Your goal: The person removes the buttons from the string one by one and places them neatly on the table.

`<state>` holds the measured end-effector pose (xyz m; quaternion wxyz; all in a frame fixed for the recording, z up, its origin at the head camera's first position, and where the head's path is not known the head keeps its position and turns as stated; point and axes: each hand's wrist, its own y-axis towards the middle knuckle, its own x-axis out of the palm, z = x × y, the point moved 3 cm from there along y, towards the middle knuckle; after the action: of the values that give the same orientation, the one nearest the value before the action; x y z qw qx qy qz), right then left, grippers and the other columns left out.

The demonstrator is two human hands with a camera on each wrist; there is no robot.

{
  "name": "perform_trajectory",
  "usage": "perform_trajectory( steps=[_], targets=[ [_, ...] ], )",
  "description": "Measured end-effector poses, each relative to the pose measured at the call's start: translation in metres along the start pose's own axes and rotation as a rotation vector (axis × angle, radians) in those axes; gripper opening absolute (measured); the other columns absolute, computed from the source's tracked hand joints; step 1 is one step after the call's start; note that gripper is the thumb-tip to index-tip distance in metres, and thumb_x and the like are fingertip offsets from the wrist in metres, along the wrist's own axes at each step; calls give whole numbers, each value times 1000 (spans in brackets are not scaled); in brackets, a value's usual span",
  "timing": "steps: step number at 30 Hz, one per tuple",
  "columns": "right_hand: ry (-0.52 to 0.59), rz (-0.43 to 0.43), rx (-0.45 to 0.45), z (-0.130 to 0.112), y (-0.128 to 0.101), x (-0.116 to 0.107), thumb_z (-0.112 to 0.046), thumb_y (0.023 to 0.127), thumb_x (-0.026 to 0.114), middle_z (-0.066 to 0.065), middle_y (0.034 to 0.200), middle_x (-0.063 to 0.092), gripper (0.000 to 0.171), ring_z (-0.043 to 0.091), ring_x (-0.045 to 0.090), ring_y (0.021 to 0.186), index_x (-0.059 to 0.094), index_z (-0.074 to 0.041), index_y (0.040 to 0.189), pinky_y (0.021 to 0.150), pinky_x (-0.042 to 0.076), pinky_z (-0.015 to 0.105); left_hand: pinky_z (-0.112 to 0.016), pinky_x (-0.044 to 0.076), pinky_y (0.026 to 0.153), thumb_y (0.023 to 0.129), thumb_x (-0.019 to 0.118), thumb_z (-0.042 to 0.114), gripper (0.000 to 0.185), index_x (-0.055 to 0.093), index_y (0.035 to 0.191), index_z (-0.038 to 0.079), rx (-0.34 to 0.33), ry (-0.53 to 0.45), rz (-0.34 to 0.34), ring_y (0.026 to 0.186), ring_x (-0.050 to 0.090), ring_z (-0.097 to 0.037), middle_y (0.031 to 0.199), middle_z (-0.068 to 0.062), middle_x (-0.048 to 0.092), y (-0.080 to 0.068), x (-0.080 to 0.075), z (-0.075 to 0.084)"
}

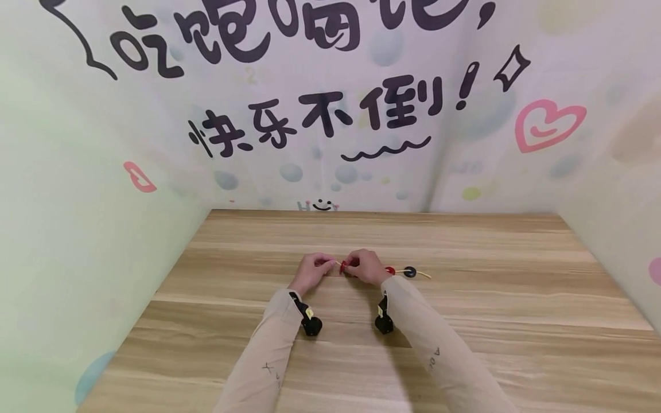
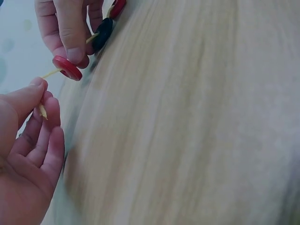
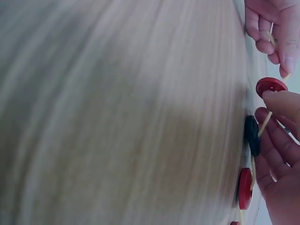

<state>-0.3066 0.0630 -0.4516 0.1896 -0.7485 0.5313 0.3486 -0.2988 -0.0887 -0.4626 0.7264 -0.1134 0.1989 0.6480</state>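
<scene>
- The left hand [image 2: 26, 154] pinches the free end of a thin yellow cord [image 2: 43, 111] between thumb and forefinger, so its grip is closed on the cord's tip.
- The right hand [image 2: 70, 30], just beside the left, holds a red button [image 2: 67, 68] at its fingertips; the cord runs through the button, and this grip is closed on it.
- Behind the right grip, further down the cord, sit a dark button [image 3: 252, 136] and another red button [image 3: 244, 187], both already threaded and close together.
- In the head view the cord's far end trails on the wooden surface [image 1: 465, 321], out beyond the right hand, with a red and a dark button showing on it.
- Judging by this, several buttons are strung and the one at the grip looks just slipped on; it is left to slide it along to the others. I see no loose buttons waiting.
</scene>
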Motion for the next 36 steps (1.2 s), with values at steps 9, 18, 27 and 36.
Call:
perform_trajectory(
  steps=[9, 18, 27, 36],
  targets=[
    [33, 73, 3, 0, 0, 0, -5, 79, 64, 3, 79, 62, 4, 14, 53, 73, 67, -4, 83, 68, 46, 27, -22, 46, 54, 83, 60, 5, 13, 65, 87, -6, -4, -51, -20, 59, 57, -15, 68, -11, 62, 0, 1, 0],
    [48, 71, -10, 0, -1, -1, -5, 82, 62, 5, 83, 62, 7, 15, 54, 74, 64, -3, 88, 68, 47, 28, -23, 46, 56, 84, 60, 9, 15, 65, 91, -3, -62, -63, 34, 62, 58, -18, 71, -13, 61, -3, -1, 6],
    [61, 44, -21, 2, -1, -1, -6, 81, 63, 3, 80, 62, 7, 14, 51, 70, 67, -5, 86, 64, 46, 24, -28, 49, 60, 83, 60, 6, 15, 63, 91, -7, -26, -119, 47, 69, 60, -31, 78, -20, 61, -2, 2, 10],
    [115, 61, -24, -3, -4, -6, -8, 84, 60, 2, 84, 62, 6, 14, 52, 74, 64, -5, 88, 63, 46, 25, -28, 50, 62, 84, 58, 4, 15, 62, 93, -7, -11, -88, 17, 68, 61, -25, 77, -15, 62, -5, 5, 5]
  ],
)
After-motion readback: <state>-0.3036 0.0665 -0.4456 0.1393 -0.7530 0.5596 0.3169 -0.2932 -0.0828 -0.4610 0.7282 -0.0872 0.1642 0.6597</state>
